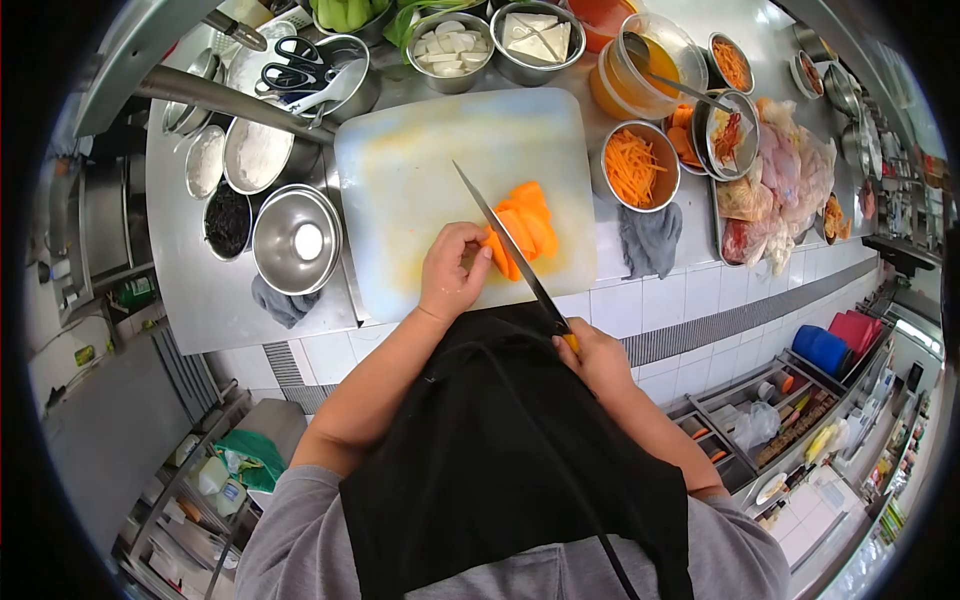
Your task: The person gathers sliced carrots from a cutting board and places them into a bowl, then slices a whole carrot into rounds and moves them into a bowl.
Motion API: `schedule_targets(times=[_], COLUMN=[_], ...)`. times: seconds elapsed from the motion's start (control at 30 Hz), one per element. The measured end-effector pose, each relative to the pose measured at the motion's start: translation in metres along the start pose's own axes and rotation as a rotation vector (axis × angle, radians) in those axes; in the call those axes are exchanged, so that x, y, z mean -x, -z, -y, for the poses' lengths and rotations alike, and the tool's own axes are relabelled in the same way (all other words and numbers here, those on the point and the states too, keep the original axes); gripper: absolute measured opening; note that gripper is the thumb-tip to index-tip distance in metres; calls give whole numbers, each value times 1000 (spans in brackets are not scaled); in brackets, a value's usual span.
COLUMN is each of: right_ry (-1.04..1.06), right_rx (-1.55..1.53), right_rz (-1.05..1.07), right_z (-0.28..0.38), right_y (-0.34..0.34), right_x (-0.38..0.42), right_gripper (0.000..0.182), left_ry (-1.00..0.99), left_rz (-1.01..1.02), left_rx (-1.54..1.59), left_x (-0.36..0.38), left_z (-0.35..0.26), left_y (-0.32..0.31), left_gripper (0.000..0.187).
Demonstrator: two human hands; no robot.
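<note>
A large white cutting board (400, 170) with yellowish stains lies on the steel counter. Overlapping orange carrot slices (530, 222) are spread on its right half. My left hand (453, 270) rests on the board with curled fingers, its fingertips touching the left edge of the slices. In my right hand (597, 357), at the board's front edge, is the yellow handle of a long knife (522, 262). The blade points up and to the left, crossing over the slices.
A steel bowl of shredded carrot (633, 168) stands right of the board, above a grey cloth (650, 240). Stacked empty bowls (290, 245) sit to the left. Behind are bowls of white pieces (450, 52) and tofu (538, 42). Raw meat (780, 180) lies in a tray farther right.
</note>
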State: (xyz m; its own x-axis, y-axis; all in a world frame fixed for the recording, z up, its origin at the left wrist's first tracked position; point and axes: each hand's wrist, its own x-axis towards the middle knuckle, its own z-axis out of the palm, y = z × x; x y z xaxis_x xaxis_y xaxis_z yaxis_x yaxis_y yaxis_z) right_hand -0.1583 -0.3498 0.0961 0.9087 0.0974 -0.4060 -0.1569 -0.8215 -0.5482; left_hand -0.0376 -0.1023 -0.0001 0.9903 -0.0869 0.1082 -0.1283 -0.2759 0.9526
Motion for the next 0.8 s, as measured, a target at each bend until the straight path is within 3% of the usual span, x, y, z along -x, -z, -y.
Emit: schedule_targets(times=[0.1, 0.17, 0.3, 0.37, 0.57, 0.7, 0.8], right_ry=[12, 4, -3, -18, -75, -103, -138], right_rx=[5, 16, 33, 32, 5, 8, 15], right_rz=[-5, -19, -92, -97, -158, -164, -176], right_z=[0, 2, 6, 10, 17, 18, 24], right_y=[-5, -8, -16, -17, -27, -27, -27], right_x=[-1, 0, 6, 11, 18, 22, 20], right_gripper=[26, 26, 25, 26, 25, 23, 23], left_ry=[-18, -158, -107, -303, -362, -350, -219], left_rz=[22, 12, 63, 76, 111, 169, 338], left_rx=[-17, -167, -151, -292, -292, -307, -209], left_x=[-2, -4, -7, -13, -15, -21, -28], left_z=[-4, 4, 2, 3, 2, -1, -5], left_y=[0, 1, 4, 7, 11, 19, 24], left_gripper=[17, 20, 20, 23, 35, 41, 46])
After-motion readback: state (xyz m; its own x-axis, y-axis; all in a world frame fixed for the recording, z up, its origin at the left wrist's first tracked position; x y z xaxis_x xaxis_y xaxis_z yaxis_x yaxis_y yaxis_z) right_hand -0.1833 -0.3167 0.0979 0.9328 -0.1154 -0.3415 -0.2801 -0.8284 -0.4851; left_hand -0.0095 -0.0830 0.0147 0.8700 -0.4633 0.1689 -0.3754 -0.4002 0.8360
